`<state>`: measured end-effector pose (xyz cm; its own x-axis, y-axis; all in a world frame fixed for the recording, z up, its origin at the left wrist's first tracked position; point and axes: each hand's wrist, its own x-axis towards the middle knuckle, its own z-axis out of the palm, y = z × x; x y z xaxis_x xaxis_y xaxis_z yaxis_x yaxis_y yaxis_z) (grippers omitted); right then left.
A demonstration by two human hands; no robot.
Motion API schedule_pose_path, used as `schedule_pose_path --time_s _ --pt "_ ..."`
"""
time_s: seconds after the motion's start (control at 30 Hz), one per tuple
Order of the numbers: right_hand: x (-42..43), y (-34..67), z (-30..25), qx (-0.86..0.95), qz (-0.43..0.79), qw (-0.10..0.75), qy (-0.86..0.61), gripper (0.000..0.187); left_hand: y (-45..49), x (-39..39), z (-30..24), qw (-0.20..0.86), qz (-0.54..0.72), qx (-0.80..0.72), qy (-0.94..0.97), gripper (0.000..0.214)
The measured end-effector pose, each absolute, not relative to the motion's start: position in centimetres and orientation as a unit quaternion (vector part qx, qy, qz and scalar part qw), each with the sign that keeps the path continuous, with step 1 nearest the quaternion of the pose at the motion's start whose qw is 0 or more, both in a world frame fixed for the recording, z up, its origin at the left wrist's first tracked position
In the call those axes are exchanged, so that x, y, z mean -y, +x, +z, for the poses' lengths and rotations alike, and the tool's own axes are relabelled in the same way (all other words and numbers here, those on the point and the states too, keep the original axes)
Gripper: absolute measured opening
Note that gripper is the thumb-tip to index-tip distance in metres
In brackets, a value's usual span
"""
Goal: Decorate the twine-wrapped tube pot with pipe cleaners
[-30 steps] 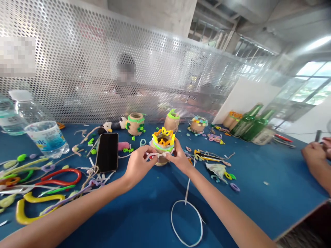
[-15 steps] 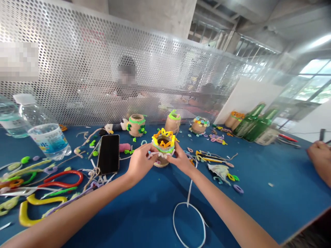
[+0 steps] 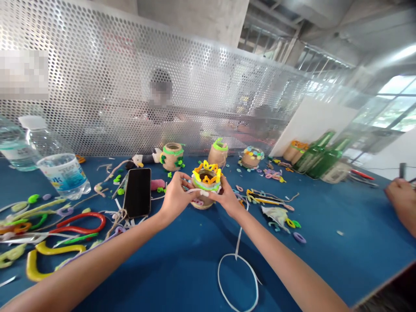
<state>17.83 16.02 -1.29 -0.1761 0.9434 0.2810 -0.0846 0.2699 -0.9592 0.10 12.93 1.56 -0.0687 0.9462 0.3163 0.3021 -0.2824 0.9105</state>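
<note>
A blue work table [image 3: 328, 255] fills the lower half of my view, its near edge cutting across the lower right corner. A perforated metal screen [image 3: 97, 95] runs along the far side, with a seated person [image 3: 162, 123] faintly visible through it.

At centre, my left hand [image 3: 175, 200] and right hand [image 3: 226, 200] meet at a jute-wrapped jar [image 3: 202, 202], pinching a white pipe cleaner [image 3: 198, 190] against its front. Both grips are closed on that soft, fuzzy strand. The jar stands upright, with a green band and a crown of yellow pipe cleaner links [image 3: 206, 172] around its rim.

Just left of my left hand lies a black smartphone [image 3: 138, 193]. Just beyond the hands, three more decorated jars [image 3: 218, 154] stand in a loose row. A thin white pipe cleaner loop [image 3: 238, 281] lies beside my right forearm.

A clear plastic water bottle [image 3: 63, 175] lies at the left. Curved red pipe cleaners [image 3: 78, 222] and yellow ones [image 3: 32, 264] sprawl across the lower left. Two green glass bottles [image 3: 328, 158] lie at the far right, and a co-worker's hand [image 3: 403, 203] enters at the right edge.
</note>
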Motion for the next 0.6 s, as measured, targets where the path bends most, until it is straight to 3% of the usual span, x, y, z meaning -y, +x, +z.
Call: schedule_pose_path --time_s 0.27,0.37,0.6 --pt "-15.9 17.8 -1.4 0.596 0.493 0.524 -0.355 0.077 -1.3 -11.7 2.7 0.166 0.451 -0.494 0.725 0.007" --pt "-15.6 18.0 -1.0 0.612 0.497 0.509 -0.345 0.080 -1.1 -11.5 2.6 0.127 0.443 -0.484 0.744 0.006" --pt "-14.9 17.7 -0.2 0.626 0.463 0.509 -0.367 0.080 -0.4 -11.6 1.8 0.213 0.460 -0.487 0.711 0.005"
